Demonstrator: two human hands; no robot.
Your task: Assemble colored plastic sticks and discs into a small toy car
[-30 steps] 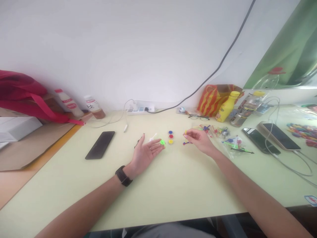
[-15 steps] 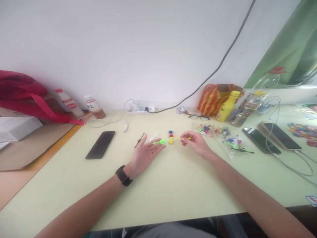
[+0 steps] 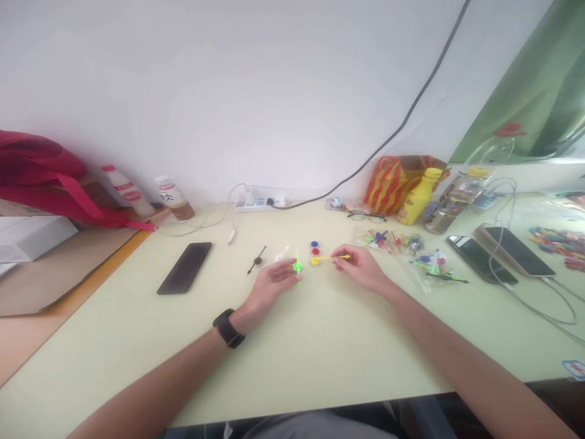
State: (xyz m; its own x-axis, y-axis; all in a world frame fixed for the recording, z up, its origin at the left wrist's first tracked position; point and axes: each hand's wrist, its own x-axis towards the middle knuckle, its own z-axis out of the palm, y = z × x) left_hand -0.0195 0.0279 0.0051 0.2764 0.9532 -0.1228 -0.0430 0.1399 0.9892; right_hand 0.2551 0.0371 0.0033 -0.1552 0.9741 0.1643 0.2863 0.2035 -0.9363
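My left hand (image 3: 272,288), with a black watch on its wrist, pinches a green plastic spinner arrow (image 3: 298,267) that has a round hub. My right hand (image 3: 359,266) grips a yellow arrow (image 3: 340,257) between thumb and fingers, its tail reaching a yellow round disc (image 3: 315,261) on the table. Whether the arrow touches the disc I cannot tell. Behind that disc lie a red disc (image 3: 315,251) and a blue disc (image 3: 314,244). A black spinner arrow (image 3: 258,261) lies left of my left hand, and a white one (image 3: 281,256) is partly hidden behind its fingers.
Clear bags of coloured spinner parts (image 3: 432,266) lie to the right, near phones (image 3: 521,251) with cables. A black phone (image 3: 185,268) is at the left. Along the wall stand a power strip (image 3: 258,204), glasses (image 3: 365,216), a yellow bottle (image 3: 419,196) and other bottles.
My left hand has turned from palm up to a pinch, and the green spinner now stands more upright in view. The yellow arrow has shifted slightly left and down, its tail closer to the yellow disc.
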